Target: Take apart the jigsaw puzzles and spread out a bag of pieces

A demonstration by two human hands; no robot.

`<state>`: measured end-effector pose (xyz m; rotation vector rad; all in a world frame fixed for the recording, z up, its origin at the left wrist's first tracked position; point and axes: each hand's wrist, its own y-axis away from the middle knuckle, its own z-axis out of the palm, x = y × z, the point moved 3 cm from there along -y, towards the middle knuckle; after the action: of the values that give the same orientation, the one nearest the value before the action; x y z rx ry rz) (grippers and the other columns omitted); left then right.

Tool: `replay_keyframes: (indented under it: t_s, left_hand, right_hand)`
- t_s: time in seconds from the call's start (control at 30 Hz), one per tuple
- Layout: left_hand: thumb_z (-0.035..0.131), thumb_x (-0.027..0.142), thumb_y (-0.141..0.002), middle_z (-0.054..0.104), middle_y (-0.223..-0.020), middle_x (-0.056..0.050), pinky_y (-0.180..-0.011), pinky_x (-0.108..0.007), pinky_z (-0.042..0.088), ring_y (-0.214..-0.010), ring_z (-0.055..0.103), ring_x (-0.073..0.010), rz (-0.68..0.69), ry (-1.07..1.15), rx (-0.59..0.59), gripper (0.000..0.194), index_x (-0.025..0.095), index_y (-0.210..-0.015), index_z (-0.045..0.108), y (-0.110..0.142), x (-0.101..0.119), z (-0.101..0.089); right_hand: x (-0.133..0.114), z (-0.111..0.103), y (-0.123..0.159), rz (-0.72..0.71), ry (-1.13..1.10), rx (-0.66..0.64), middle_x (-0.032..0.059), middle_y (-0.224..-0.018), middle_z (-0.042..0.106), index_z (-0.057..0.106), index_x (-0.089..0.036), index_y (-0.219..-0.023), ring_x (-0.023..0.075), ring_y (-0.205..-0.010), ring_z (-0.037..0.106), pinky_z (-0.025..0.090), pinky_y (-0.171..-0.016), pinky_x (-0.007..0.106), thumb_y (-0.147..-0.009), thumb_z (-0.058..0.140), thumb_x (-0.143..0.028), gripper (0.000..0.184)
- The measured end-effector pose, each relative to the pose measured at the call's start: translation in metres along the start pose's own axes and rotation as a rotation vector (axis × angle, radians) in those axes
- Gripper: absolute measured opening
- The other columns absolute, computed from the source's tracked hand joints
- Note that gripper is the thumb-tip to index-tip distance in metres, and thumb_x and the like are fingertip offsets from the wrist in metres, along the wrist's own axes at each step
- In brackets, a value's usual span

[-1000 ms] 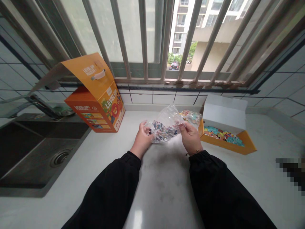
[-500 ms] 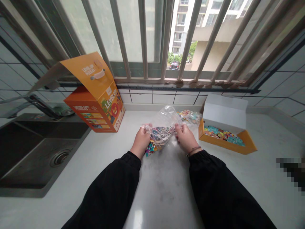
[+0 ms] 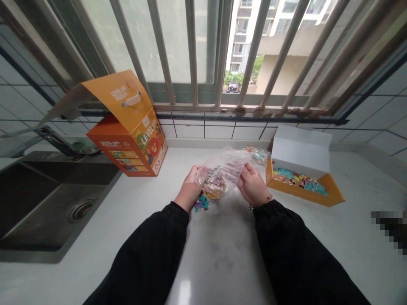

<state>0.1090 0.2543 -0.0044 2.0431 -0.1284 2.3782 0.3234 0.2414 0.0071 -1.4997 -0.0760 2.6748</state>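
A clear plastic bag [image 3: 226,165] is stretched between my hands over the white counter. My left hand [image 3: 190,185] grips its left side, the fingertips partly hidden by the plastic. At the right side, my right hand [image 3: 252,183] pinches the bag between thumb and fingers. Jigsaw pieces [image 3: 213,191] show through and under the film, some with yellow faces. Close beside my left hand, teal and purple puzzle pieces [image 3: 201,204] lie on the counter.
A tall orange puzzle box [image 3: 138,146] with its lid raised stands at the left, by the dark sink [image 3: 60,250]. Another bag of pieces [image 3: 258,156] lies behind my right hand. An open yellow box [image 3: 302,194] of puzzle pieces sits at the right. Window bars [image 3: 192,55] run behind.
The bag has tipped, and puzzle pieces have come out of it onto the counter by my left hand. My right hand moved in toward the left, then back out, still holding the bag.
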Motion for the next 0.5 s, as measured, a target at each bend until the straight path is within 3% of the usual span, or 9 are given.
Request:
replay_keyframes:
  t_s: [0.2, 0.3, 0.5]
  left_hand:
    - [0.082, 0.066, -0.086, 0.077, -0.113, -0.010, -0.088, -0.033, 0.057, -0.102, 0.074, -0.0240, 0.002, -0.097, -0.102, 0.061, 0.018, -0.120, 0.064, 0.001, -0.001, 0.004]
    - [0.083, 0.063, -0.086, 0.078, -0.120, -0.013, -0.095, -0.037, 0.057, -0.113, 0.074, -0.0274, -0.011, -0.087, -0.140, 0.062, 0.018, -0.126, 0.063, 0.000, -0.006, 0.003]
    - [0.083, 0.053, -0.089, 0.080, -0.114, -0.011, -0.097, -0.039, 0.058, -0.110, 0.076, -0.0271, -0.004, -0.159, -0.209, 0.054, 0.018, -0.126, 0.065, 0.000, -0.010, 0.002]
  right_hand:
    - [-0.009, -0.004, -0.005, -0.105, -0.136, 0.064, 0.0018, -0.106, 0.082, 0.074, -0.030, -0.105, 0.0262, -0.101, 0.080, 0.068, -0.091, 0.046, -0.081, 0.089, -0.039, 0.029]
    - [-0.013, -0.011, -0.007, -0.161, -0.211, 0.131, -0.0025, -0.097, 0.080, 0.073, -0.031, -0.102, 0.0196, -0.091, 0.078, 0.068, -0.086, 0.037, -0.084, 0.088, -0.037, 0.024]
    - [-0.014, -0.023, -0.011, -0.117, -0.343, 0.218, -0.0073, -0.082, 0.071, 0.071, -0.029, -0.099, 0.0111, -0.070, 0.069, 0.062, -0.067, 0.023, -0.085, 0.088, -0.035, 0.022]
